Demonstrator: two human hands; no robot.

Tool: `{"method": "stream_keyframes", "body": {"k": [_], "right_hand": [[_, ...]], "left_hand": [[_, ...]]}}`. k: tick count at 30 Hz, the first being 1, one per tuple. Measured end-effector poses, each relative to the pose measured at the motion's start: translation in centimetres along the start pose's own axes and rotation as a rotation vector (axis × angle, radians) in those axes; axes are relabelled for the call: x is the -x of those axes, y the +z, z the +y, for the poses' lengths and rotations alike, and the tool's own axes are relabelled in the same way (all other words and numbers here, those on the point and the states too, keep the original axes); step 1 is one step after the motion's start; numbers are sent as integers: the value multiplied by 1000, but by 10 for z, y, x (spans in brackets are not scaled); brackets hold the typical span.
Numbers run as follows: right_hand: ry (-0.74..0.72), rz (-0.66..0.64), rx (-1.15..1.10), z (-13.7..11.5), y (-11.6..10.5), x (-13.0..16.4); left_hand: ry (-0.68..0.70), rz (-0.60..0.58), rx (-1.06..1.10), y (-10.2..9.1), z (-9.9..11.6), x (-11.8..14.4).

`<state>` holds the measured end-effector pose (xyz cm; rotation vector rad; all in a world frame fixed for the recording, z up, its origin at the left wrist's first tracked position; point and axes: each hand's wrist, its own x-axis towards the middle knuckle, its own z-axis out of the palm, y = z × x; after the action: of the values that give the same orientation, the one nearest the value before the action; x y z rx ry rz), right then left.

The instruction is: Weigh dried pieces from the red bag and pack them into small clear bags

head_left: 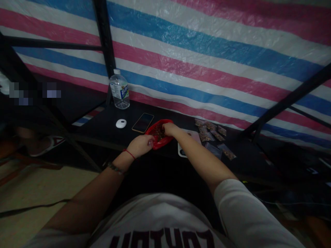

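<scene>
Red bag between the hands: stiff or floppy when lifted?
The red bag would probably flop, since its wall looks thin and creased beside the left hand. Its loose brown contents could shift and perhaps spill if it tips, as the mouth gapes open.

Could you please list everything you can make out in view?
Bag: 1, red, centre
Bits: uncounted, brown, in bag
Phone: 1, black, left of bag
Oval object: 1, white, left of phone
Bottle: 1, clear, back left
Device: 1, white, right of bag
Packets: several, clear, most with brown contents, right
Table: 1, black, centre
Sheet: 1, pink-white-blue, behind
Bars: several, black, left and right
Footwear: 1, white-red, far left
Strap: 1, dark, lower left
Floor: 1, tan, lower left
Shirt: 1, white, bottom
Bracelets: 2, red and dark, left wrist
Left hand: 1, bare, gripping bag's edge
Right hand: 1, bare, at bag's mouth
</scene>
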<state>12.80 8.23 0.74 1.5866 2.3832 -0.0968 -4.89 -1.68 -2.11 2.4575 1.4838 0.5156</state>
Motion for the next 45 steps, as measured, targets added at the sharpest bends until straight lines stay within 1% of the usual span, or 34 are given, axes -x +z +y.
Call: {"method": "stream_keyframes", "body": {"k": [6, 8, 10, 12, 15, 20, 24, 26, 28, 32, 34, 36, 38, 40, 43, 45], "right_hand": [[-9, 3, -99, 9, -4, 4], [-10, -1, -193, 14, -5, 5], [-5, 15, -343, 21, -6, 7], [-5, 52, -499, 28, -7, 9], [-11, 109, -640, 42, -10, 14], [-35, 231, -779, 63, -12, 25], [28, 276, -864, 69, -11, 32], [31, 280, -866, 73, -13, 40], [22, 284, -819, 81, -18, 53], [81, 285, -606, 107, -21, 80], [94, 262, -505, 118, -17, 89], [79, 236, -425, 124, -12, 93], [74, 225, -364, 124, -7, 94], [74, 241, -318, 120, -4, 95], [62, 273, -273, 113, -5, 97], [72, 272, -243, 109, -6, 99]], "left_hand": [[-22, 3, 36, 1, 1, 0], [-21, 6, 40, 1, 1, 1], [-24, 6, 43, 0, 1, 1], [-35, -1, 48, -1, 2, 0], [-43, -10, 52, -1, 3, 0], [-40, -12, 54, 1, 3, 0], [-31, -3, 36, 2, 3, 1], [-30, 1, 24, 2, 4, 1], [-28, 5, 20, 1, 5, 2], [-31, -3, 15, 2, 4, 1], [-25, -12, 12, 3, 3, 1], [-28, -17, 12, 3, 2, 0], [-34, -13, 21, 4, 2, 0], [-38, -14, 31, 4, 1, 0], [-45, -16, 32, 4, 1, 1], [-33, -13, 32, 4, 0, 1]]}}
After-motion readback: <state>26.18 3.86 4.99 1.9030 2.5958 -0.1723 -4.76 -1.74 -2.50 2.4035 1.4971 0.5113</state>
